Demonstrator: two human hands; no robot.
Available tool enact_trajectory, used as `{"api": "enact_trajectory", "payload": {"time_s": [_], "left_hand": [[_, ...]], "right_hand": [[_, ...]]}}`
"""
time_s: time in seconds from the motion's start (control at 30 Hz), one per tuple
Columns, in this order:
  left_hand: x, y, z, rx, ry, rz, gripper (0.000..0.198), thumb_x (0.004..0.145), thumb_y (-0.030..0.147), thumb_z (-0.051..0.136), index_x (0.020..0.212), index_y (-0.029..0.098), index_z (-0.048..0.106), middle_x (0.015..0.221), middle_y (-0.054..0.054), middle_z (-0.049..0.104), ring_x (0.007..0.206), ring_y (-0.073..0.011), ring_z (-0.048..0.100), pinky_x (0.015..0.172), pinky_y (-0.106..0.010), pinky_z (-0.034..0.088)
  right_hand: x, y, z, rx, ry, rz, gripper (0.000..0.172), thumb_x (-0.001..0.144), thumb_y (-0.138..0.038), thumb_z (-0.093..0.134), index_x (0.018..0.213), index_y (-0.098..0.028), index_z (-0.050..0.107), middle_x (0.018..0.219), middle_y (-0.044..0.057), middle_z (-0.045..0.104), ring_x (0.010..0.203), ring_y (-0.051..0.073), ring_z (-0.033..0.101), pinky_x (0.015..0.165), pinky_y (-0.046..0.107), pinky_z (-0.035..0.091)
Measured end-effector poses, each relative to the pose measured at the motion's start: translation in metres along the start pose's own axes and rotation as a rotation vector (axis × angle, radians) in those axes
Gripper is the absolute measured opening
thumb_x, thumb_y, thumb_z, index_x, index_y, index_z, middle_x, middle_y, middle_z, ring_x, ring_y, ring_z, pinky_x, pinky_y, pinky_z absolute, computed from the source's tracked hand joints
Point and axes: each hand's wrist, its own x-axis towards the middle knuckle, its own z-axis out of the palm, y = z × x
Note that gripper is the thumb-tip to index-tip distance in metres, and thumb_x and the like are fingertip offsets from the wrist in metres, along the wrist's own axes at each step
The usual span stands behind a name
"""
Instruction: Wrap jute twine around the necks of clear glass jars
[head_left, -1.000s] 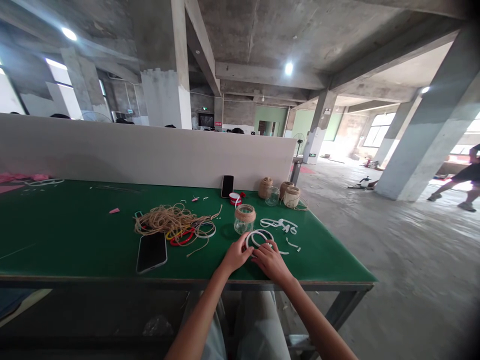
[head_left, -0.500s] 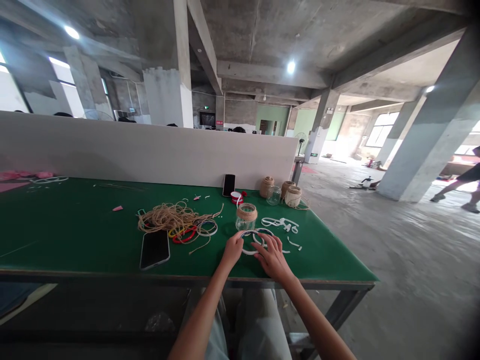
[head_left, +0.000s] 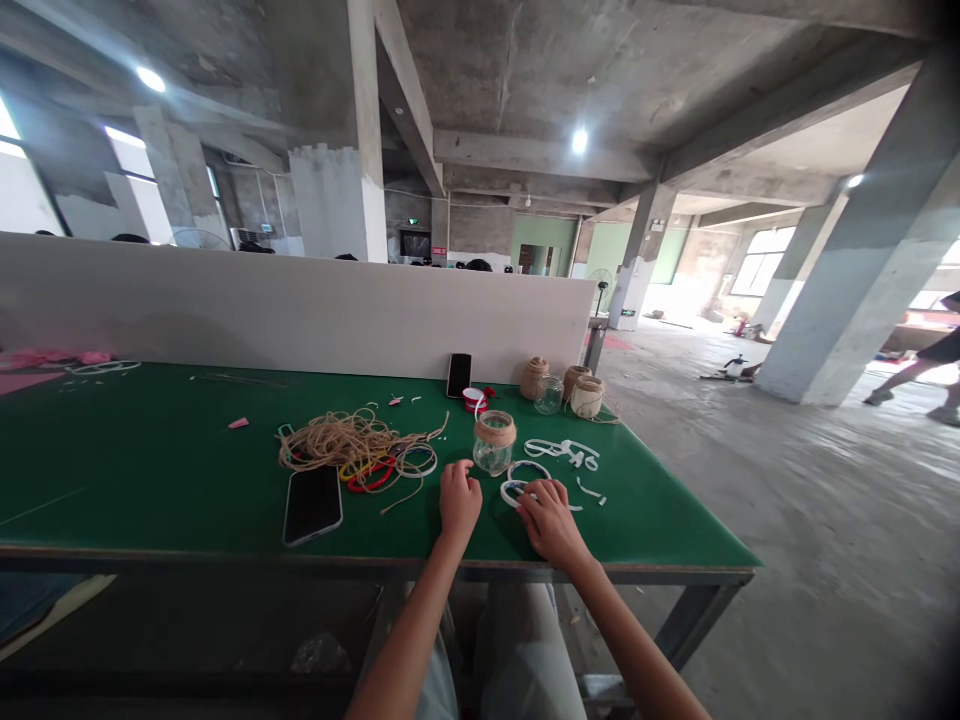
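My right hand point(head_left: 553, 518) grips a white tape roll point(head_left: 508, 497) with a bluish inner rim, thumb and fingers on its right side. A second white tape roll point(head_left: 529, 464) lies just behind it, partly overlapped in view. My left hand point(head_left: 460, 502) rests to the left, fingers loosely bent and nothing visible in them. It is in front of a glass jar point(head_left: 493, 457), whose neck is wrapped in jute twine point(head_left: 496, 429). White strips point(head_left: 562, 450) lie on the green tabletop point(head_left: 637, 520) beyond my right hand.
Left of my hands are a twine heap point(head_left: 341, 440), coloured tape rolls point(head_left: 371, 474) and a phone point(head_left: 313, 505). Another phone point(head_left: 460, 375) leans against the white partition point(head_left: 300, 315). Red ribbon spools point(head_left: 474, 400) and several jars point(head_left: 587, 398) stand at the back.
My left hand has let go of the tape roll and drawn slightly left. The roll, in my right hand, has tilted and shifted a little right.
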Motion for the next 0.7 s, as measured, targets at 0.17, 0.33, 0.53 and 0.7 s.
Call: {"api": "enact_trajectory", "payload": {"time_s": [0.17,0.33,0.53,0.7], "left_hand": [[0.004,-0.009,-0.004,0.266,0.071,-0.006,0.046,0.078,0.003,0.040,0.123,0.006,0.047,0.125,-0.023,0.044,0.122,-0.0348,0.034,0.098,-0.049,0.023],[0.006,-0.013,-0.004,0.428,0.062,-0.005,0.044,0.078,0.004,0.042,0.121,0.001,0.049,0.117,-0.027,0.049,0.114,-0.0361,0.040,0.096,-0.050,0.023],[-0.002,-0.007,-0.012,0.494,0.037,0.025,0.033,0.082,0.006,0.036,0.108,0.008,0.057,0.096,-0.019,0.057,0.101,-0.0320,0.046,0.093,-0.054,0.019],[-0.017,-0.008,-0.026,0.442,-0.053,0.112,0.029,0.076,0.000,0.041,0.091,0.015,0.060,0.089,-0.011,0.058,0.097,-0.0266,0.046,0.096,-0.050,0.016]], "right_hand": [[0.002,0.006,0.009,-0.091,0.082,0.142,0.018,0.086,-0.012,0.043,0.092,-0.018,0.059,0.094,0.009,0.053,0.094,0.024,0.047,0.092,0.047,0.026],[0.003,0.016,0.022,-0.127,0.104,0.181,0.021,0.085,-0.010,0.043,0.086,-0.020,0.061,0.095,0.009,0.054,0.097,0.024,0.047,0.088,0.045,0.030],[0.003,0.020,0.029,-0.128,0.135,0.192,0.023,0.086,-0.015,0.044,0.104,-0.021,0.057,0.105,0.012,0.054,0.101,0.026,0.045,0.086,0.045,0.031],[0.003,0.015,0.025,-0.085,0.141,0.184,0.022,0.085,-0.017,0.045,0.104,-0.019,0.057,0.105,0.013,0.054,0.102,0.028,0.045,0.086,0.046,0.033]]}}
